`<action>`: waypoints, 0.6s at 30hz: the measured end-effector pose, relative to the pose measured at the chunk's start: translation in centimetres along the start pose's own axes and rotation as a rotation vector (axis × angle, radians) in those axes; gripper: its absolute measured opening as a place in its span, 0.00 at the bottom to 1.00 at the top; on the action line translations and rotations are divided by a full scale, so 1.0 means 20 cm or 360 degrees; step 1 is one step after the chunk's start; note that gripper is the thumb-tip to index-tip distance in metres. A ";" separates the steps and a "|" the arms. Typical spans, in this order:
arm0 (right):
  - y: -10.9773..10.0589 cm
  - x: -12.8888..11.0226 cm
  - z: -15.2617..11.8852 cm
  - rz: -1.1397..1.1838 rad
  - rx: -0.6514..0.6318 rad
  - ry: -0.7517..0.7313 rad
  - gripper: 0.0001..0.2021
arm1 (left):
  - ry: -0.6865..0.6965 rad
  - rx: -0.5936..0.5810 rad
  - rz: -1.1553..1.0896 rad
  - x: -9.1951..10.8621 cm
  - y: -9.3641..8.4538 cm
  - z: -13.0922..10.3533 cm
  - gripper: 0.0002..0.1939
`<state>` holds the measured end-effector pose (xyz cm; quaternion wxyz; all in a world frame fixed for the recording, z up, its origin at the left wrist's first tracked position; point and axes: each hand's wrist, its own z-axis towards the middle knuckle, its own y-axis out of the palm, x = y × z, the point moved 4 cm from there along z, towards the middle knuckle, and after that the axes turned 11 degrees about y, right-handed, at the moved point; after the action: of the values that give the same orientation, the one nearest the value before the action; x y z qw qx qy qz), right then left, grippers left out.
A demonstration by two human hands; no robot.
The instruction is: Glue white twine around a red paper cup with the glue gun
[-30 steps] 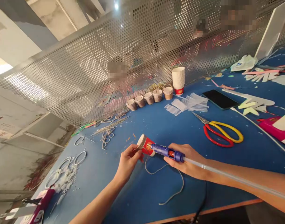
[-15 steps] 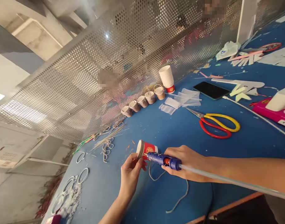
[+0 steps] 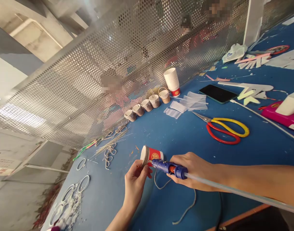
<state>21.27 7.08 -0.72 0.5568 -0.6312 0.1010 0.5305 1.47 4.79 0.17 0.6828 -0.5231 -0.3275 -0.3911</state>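
Note:
My left hand (image 3: 135, 175) grips a red and white paper cup (image 3: 155, 154) by its rim end, the cup lying on its side in the air. Grey cord is wound around the cup near the rim, and a loose length of cord (image 3: 189, 207) trails below onto the table. My right hand (image 3: 189, 170) is wrapped round a blue glue gun (image 3: 169, 167) with a long clear glue stick out of its back. The gun's nozzle is at the cord on the cup, close to my left fingertips; whether it touches cannot be told.
On the blue table (image 3: 180, 133) lie scissors (image 3: 224, 128), a phone (image 3: 218, 93), clear strips (image 3: 191, 101) and wires (image 3: 113, 141). Small cord-covered cups (image 3: 154, 100) and a cup stack (image 3: 172, 81) stand by the perforated metal screen (image 3: 89, 80). White rings (image 3: 83, 183) lie left.
The cup has turned slightly in my left hand, so more of its gold print shows. The loose cord and both hands have shifted very little.

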 end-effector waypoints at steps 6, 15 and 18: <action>0.00 -0.01 0.00 -0.0108 0.0061 -0.0109 0.03 | -0.0004 0.0005 0.0001 0.01 0.00 0.00 0.07; 0.01 -0.01 -0.02 -0.0096 0.0086 -0.0173 0.05 | 0.0071 0.0007 -0.0011 0.00 -0.01 -0.01 0.08; 0.00 -0.01 -0.02 -0.0104 0.0111 -0.0176 0.04 | 0.0089 0.0004 -0.0027 -0.01 -0.01 -0.02 0.08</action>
<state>21.38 6.75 -0.64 0.6001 -0.5841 0.0678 0.5423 1.17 4.40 0.02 0.6891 -0.5081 -0.3132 -0.4109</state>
